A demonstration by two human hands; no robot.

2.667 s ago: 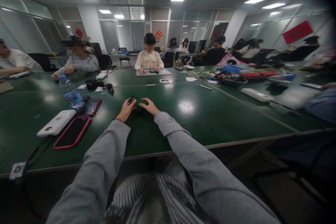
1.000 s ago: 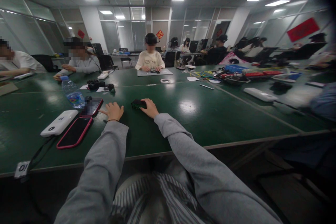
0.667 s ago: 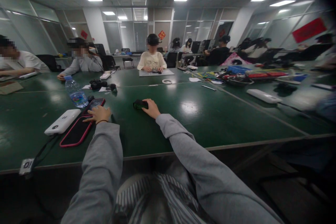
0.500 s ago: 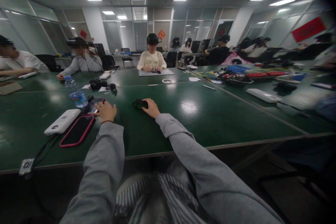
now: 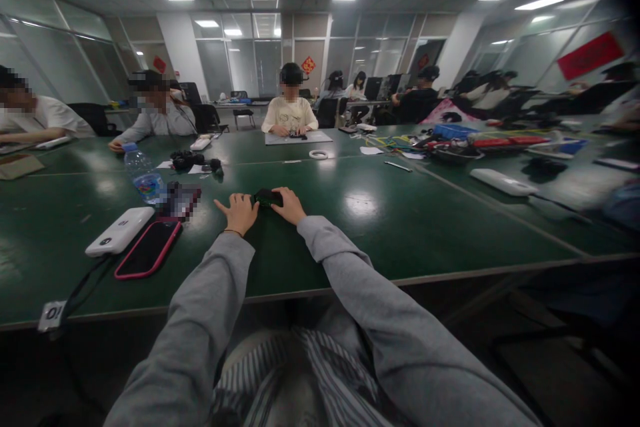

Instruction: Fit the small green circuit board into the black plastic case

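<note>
Head view, inspector A: Where is the dark green device [image 5: 266, 197]?

Inspector B: On the green table [image 5: 380, 227], centre, between both hands. Right hand [image 5: 289, 205] rests on its right end, fingers curled over it. Left hand [image 5: 241, 211] lies at its left end, fingers spread, tips at the edge; contact cannot be confirmed.

A: Surroundings?

B: Left of the hands: red-cased phone [image 5: 149, 248], white power bank [image 5: 120, 231], water bottle [image 5: 141, 177] farther off.
</note>
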